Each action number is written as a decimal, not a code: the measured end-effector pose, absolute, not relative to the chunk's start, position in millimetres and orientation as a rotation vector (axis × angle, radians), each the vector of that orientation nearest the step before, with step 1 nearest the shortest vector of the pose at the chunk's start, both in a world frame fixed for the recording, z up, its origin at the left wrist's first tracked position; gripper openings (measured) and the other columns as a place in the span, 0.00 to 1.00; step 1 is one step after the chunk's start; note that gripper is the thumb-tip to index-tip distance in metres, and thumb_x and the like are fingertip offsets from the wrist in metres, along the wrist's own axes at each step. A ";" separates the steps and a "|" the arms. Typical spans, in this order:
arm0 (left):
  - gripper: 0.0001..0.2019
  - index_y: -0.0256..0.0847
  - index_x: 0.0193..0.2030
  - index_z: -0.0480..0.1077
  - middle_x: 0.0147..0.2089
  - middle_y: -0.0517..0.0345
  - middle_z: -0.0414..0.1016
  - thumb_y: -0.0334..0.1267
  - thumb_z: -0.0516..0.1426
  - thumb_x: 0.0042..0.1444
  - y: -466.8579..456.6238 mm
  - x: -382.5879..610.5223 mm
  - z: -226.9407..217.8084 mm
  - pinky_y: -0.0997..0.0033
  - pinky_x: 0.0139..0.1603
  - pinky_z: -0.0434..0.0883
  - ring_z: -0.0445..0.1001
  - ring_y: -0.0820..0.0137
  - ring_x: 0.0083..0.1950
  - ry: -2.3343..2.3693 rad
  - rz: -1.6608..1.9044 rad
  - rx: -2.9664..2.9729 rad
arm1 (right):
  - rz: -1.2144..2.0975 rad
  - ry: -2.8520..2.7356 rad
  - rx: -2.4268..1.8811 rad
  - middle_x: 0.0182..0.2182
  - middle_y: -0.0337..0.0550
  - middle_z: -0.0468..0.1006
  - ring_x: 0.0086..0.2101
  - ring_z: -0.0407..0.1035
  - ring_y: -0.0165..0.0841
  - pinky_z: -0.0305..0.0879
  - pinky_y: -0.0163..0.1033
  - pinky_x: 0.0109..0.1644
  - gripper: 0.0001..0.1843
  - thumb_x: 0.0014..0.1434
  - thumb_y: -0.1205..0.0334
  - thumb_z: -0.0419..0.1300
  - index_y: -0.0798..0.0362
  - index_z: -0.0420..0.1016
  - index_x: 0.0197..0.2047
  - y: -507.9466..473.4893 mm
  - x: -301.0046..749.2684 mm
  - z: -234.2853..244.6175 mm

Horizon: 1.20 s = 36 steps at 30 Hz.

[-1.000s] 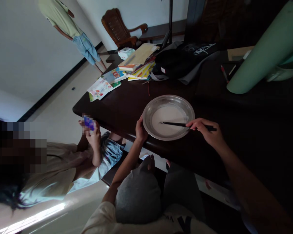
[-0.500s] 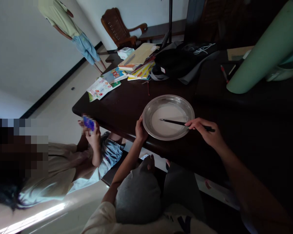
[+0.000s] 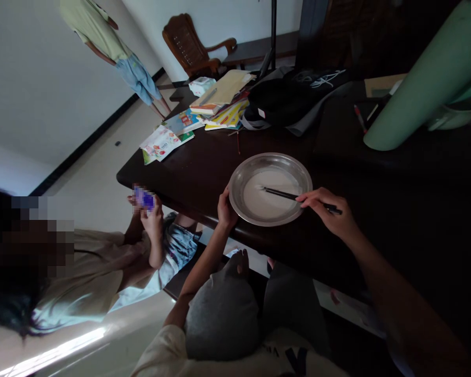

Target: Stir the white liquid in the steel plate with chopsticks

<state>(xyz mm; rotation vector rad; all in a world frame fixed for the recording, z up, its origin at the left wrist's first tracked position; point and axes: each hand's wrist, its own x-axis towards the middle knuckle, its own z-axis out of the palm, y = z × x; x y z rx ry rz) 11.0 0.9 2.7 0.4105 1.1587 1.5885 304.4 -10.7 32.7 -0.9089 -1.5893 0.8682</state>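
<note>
Chopsticks (image 3: 281,194) shifted slightly away in bowl (image 3: 239,192), right fingers (image 3: 308,197) gripping them, left fingers (image 3: 223,200) clasping bowl, books (image 3: 231,116), black bag (image 3: 282,99) beyond

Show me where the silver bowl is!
In the head view, the silver bowl is just right of centre, at the dark table's edge, between the left hand and right hand.

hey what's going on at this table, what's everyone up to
The person's left hand grips the rim of a round silver metal bowl near the edge of the dark brown table. Their right hand holds slim black chopsticks, tips down in the bowl's whitish contents. On their left, another person in a pale shirt holds a pixelated purple-blue object. Piled books lie beyond the bowl.
</note>
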 end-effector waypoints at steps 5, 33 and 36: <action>0.18 0.45 0.54 0.86 0.46 0.53 0.89 0.45 0.62 0.61 2.0 11.9 2.2 0.56 0.66 0.78 0.84 0.51 0.64 1.161 1.589 0.405 | 0.797 -1.310 -1.001 0.26 0.44 0.86 0.29 0.80 0.39 0.70 0.43 0.31 0.31 0.74 0.35 0.63 0.45 0.79 0.24 -6.9 317.1 29.6; 0.19 0.45 0.57 0.86 0.45 0.54 0.90 0.44 0.62 0.64 1.4 12.6 5.3 0.57 0.64 0.79 0.85 0.50 0.62 1.167 1.584 0.408 | 0.923 -1.320 -1.043 0.27 0.42 0.87 0.24 0.75 0.34 0.70 0.40 0.27 0.24 0.64 0.35 0.75 0.46 0.83 0.32 -2.7 319.8 37.5; 0.18 0.45 0.57 0.86 0.46 0.54 0.90 0.43 0.61 0.64 1.7 12.5 4.7 0.57 0.65 0.78 0.84 0.51 0.63 1.160 1.586 0.401 | 0.923 -1.262 -0.947 0.21 0.39 0.82 0.20 0.70 0.32 0.64 0.39 0.22 0.27 0.66 0.32 0.72 0.46 0.80 0.30 -0.8 324.1 33.4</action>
